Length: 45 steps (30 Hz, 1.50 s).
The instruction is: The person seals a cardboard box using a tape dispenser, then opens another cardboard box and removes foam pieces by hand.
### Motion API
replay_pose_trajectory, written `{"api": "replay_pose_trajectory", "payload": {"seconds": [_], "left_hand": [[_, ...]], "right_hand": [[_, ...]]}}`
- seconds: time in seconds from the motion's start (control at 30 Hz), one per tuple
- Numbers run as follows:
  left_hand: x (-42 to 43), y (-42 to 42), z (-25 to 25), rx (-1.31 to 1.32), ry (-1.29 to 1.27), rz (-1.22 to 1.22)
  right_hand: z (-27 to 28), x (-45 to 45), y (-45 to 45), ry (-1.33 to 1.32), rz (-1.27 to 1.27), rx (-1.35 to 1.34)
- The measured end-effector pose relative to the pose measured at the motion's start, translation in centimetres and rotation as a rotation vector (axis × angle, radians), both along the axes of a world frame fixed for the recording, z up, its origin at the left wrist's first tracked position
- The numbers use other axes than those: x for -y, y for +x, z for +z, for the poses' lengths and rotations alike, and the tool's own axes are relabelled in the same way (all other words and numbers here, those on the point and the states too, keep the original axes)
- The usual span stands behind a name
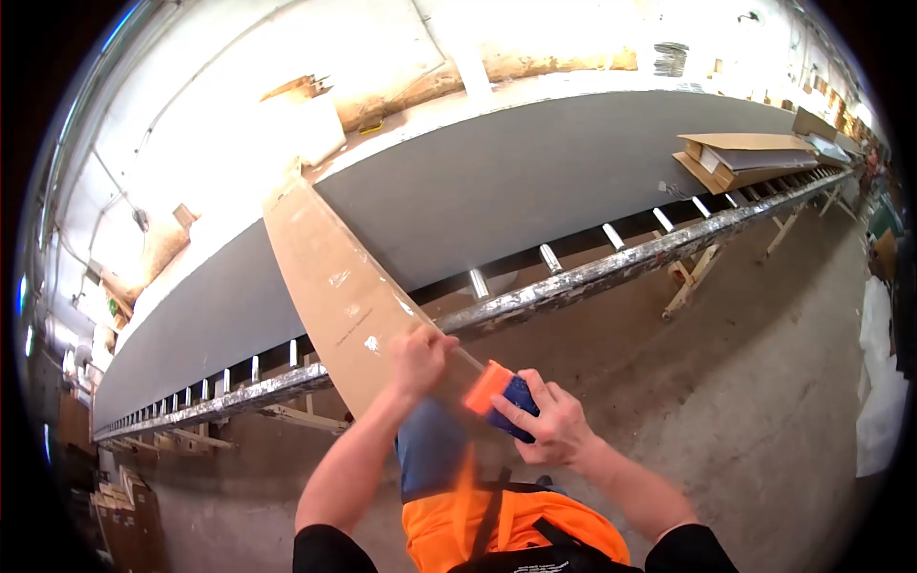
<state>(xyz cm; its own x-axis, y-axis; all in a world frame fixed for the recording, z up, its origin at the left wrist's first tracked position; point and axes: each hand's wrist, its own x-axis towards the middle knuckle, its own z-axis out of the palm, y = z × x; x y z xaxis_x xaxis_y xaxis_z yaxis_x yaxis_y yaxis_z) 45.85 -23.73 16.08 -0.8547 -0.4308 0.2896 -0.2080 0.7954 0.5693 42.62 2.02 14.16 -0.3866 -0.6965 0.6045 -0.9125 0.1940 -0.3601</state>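
Observation:
A long, narrow cardboard box (334, 296) lies across the roller conveyor, its near end jutting out toward my body. My left hand (418, 361) is closed at the near right edge of this box, its fingers curled around the end of a clear strip of tape (469, 359). From there the strip runs to an orange and blue tape dispenser (486, 386), which my right hand (554, 420) grips off the box's right side. Shiny patches and small printed text show on the cardboard.
The roller conveyor (535, 298) with a long grey surface (535, 172) behind it stretches from left to far right. Open cardboard packaging (750, 158) sits on it at the right. Wooden trestle legs (693, 282) stand beneath. White plastic sheeting (874, 382) hangs at the right edge.

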Motion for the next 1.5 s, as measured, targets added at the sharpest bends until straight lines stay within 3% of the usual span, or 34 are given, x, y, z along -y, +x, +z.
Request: {"api": "replay_pose_trajectory", "payload": {"seconds": [0.13, 0.27, 0.37, 0.47, 0.53, 0.57, 0.6, 0.67, 0.8, 0.87, 1.03, 1.07, 1.13, 1.23, 1.27, 1.3, 1.33, 1.37, 1.4, 1.47, 1.5], "left_hand": [[5.3, -1.4, -5.2, 0.156, -0.29, 0.051], [6.3, -1.0, -6.2, 0.277, -0.16, 0.188], [5.3, -1.1, -6.8, 0.161, -0.303, 0.463], [7.0, -0.5, -8.3, 0.044, -0.612, 0.476], [7.8, 0.8, -10.0, 0.136, -0.552, 0.117], [7.1, 1.2, -9.3, 0.333, -0.301, -0.112], [6.2, 2.2, -11.2, 0.238, -0.551, -0.147], [5.5, 2.7, -12.6, 0.368, -0.509, -0.028], [5.8, 2.7, -12.4, 0.443, -0.467, -0.04], [6.1, 2.9, -13.1, 0.407, -0.515, -0.036], [7.9, 2.4, -14.5, 0.208, -0.672, -0.047], [7.7, 2.8, -14.9, 0.167, -0.696, -0.048], [7.5, 2.7, -13.9, 0.158, -0.701, -0.062], [8.9, 3.4, -14.3, 0.187, -0.672, -0.095], [9.3, 4.2, -13.8, 0.22, -0.571, -0.125], [9.9, 4.1, -12.6, 0.247, -0.463, -0.147], [10.2, 5.0, -11.5, 0.276, -0.349, -0.169], [10.9, 6.6, -10.2, 0.4, -0.244, -0.141], [11.8, 8.5, -9.0, 0.49, -0.305, -0.116], [13.6, 14.9, -7.7, 0.685, -0.425, -0.069], [15.0, 17.5, -8.6, 0.642, -0.429, -0.073]], "right_hand": [[-4.0, 3.2, 1.2, 0.104, -0.022, 0.175], [-7.8, 6.4, 1.0, 0.153, -0.052, 0.214], [-9.6, 7.8, 1.3, 0.18, -0.08, 0.248], [-10.5, 8.5, 2.0, 0.285, -0.076, 0.298], [-11.0, 8.7, 2.3, 0.266, -0.084, 0.271], [-10.9, 8.5, 2.5, 0.245, -0.084, 0.259], [-10.7, 8.1, 3.2, 0.235, -0.086, 0.276], [-9.9, 7.3, 3.5, 0.215, -0.082, 0.284], [-9.3, 7.5, 4.3, 0.254, -0.131, 0.355], [-10.7, 11.2, 3.7, 0.432, -0.163, 0.398], [-11.4, 19.8, 1.9, 0.678, -0.141, 0.23], [-13.7, 21.0, 3.9, 0.747, -0.36, -0.136], [-19.7, 21.4, 4.6, 0.988, -0.079, -0.273], [-15.9, 16.2, 2.0, 1.112, 0.025, 0.435], [-16.6, 14.4, 1.7, 1.028, -0.014, 0.694], [-15.7, 12.3, 1.1, 0.884, 0.003, 1.047], [-18.5, 10.6, 1.5, 0.681, 0.056, 1.621], [-20.1, 9.1, 3.0, 0.382, 0.086, 1.931], [-20.9, 8.1, 3.6, 0.041, 0.11, 2.185], [-19.1, 7.0, 5.3, -0.33, 0.245, 2.477], [-18.2, 7.1, 6.2, -0.409, 0.302, 2.529]]}}
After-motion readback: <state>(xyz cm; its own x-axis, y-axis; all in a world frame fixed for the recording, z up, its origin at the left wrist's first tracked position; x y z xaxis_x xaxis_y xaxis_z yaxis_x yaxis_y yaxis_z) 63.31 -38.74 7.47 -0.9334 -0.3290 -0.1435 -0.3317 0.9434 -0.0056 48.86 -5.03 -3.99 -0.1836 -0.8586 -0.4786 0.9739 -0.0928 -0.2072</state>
